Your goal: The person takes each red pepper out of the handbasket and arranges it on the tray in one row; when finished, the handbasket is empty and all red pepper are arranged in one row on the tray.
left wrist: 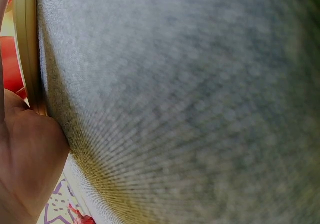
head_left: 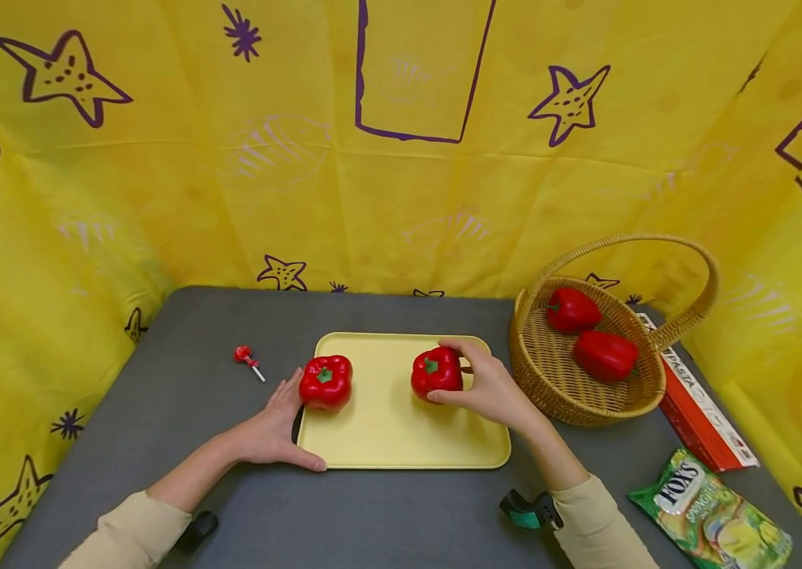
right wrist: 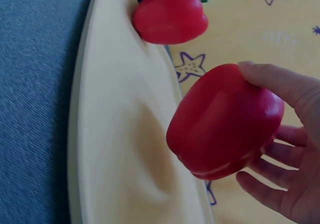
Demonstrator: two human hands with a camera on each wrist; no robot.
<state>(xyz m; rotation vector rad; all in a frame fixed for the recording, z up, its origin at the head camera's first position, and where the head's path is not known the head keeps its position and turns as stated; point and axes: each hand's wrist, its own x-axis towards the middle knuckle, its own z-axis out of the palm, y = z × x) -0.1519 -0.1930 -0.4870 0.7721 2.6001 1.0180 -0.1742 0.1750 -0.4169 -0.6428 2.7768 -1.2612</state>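
Observation:
My right hand [head_left: 489, 387] holds a red bell pepper [head_left: 436, 373] with a green stem between thumb and fingers. In the right wrist view this pepper [right wrist: 225, 124] hangs over the yellow tray [right wrist: 120, 109], its shadow on the tray's surface. A second red bell pepper [head_left: 325, 382] sits at the tray's left end. My left hand [head_left: 274, 431] lies along the left edge of the tray [head_left: 386, 442], fingers extended beside that pepper and thumb at the near corner. The left wrist view shows its palm [left wrist: 32, 159] against the tray's rim [left wrist: 27, 44].
A wicker basket [head_left: 589, 411] with a tall handle stands at right, two red bell peppers [head_left: 605, 356] inside. Beyond it lies a red pasta box [head_left: 699, 419], with a green Fox's candy bag [head_left: 717, 514] nearer. A red lollipop [head_left: 244, 355] lies left of the tray on the grey table [head_left: 386, 521].

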